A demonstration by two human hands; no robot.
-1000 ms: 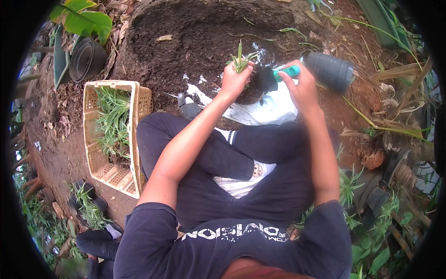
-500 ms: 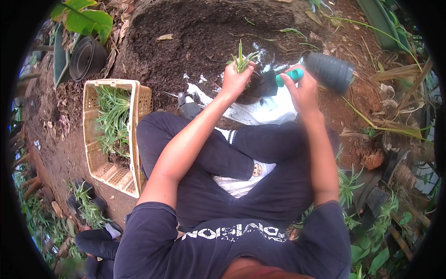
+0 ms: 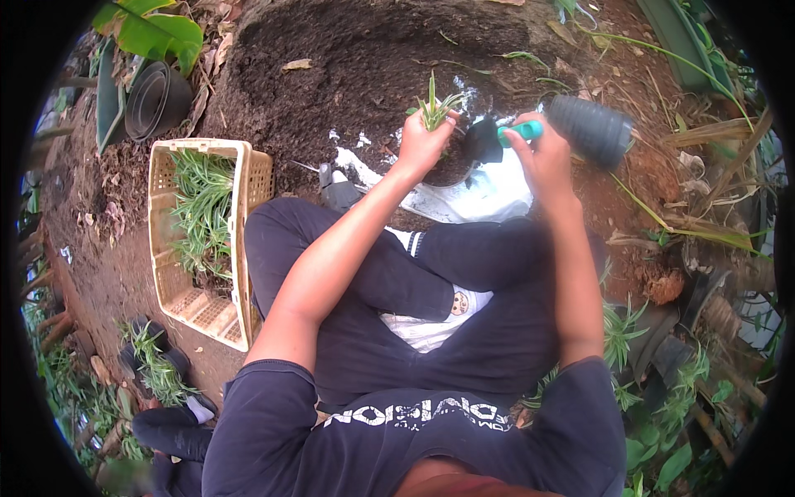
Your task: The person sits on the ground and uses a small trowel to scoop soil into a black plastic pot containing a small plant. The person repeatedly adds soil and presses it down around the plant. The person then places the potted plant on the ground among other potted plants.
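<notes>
My left hand (image 3: 425, 147) is closed around a small striped green-and-white plant (image 3: 433, 109), its leaves sticking up above the fingers. In my right hand (image 3: 542, 157) is a hand trowel (image 3: 520, 131) with a teal handle, gripped near its end. The trowel's dark blade points left, close beside the plant. Below the blade and left hand lies dark soil, partly on a white sheet (image 3: 497, 190). What sits directly under my left hand is mostly hidden.
A cream plastic crate (image 3: 240, 248) holding striped plants (image 3: 201, 211) stands at the left. Stacked black pots (image 3: 590, 130) lie on their side at the right. Another dark pot (image 3: 157, 101) rests at the far left. Behind my hands rises a soil heap (image 3: 348, 83).
My right hand and the trowel have shifted slightly to the right. My left hand stays almost in place with the plant.
</notes>
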